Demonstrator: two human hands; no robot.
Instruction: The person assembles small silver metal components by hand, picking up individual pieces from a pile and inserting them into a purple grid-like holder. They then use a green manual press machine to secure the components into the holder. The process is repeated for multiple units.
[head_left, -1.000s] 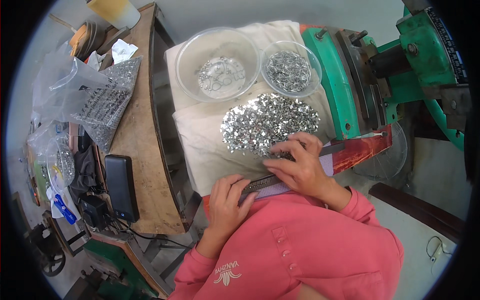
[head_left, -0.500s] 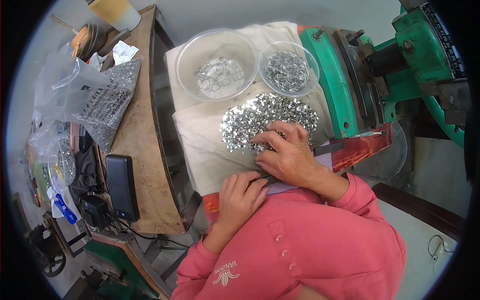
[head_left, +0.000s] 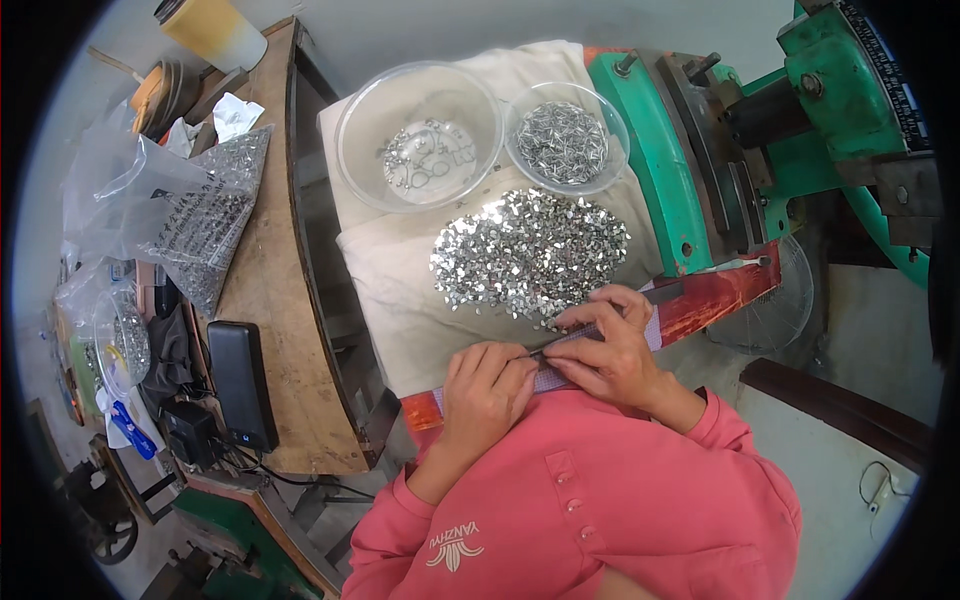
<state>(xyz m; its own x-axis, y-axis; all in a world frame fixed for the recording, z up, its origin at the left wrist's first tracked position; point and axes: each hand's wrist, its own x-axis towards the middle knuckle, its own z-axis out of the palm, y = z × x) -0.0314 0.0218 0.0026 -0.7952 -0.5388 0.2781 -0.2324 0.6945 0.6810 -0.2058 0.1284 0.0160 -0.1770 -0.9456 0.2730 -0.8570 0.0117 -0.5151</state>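
Observation:
A heap of small shiny metal pieces [head_left: 530, 250] lies on a cream cloth [head_left: 395, 270]. Just in front of it, my left hand [head_left: 488, 395] is closed around a thin dark rod [head_left: 537, 353], whose kind I cannot make out. The fingers of my right hand [head_left: 615, 360] are bent, and its thumb and a finger come together at the rod's tip. Whatever they pinch is too small to see. Its other fingers curl above, by the heap's near edge. A checked lilac cloth [head_left: 552, 378] shows beneath both hands.
Behind the heap stand a large clear tub [head_left: 420, 195] with some metal bits and a smaller clear bowl [head_left: 567, 180] of thin metal pieces. A green machine press [head_left: 650, 165] borders the right. On the left, a wooden table [head_left: 290, 400] carries plastic bags [head_left: 215, 235] and a black power bank [head_left: 243, 385].
My right hand has drawn back from the heap toward my left hand, its thumb and finger now at the rod's tip. The left hand has stayed nearly in place.

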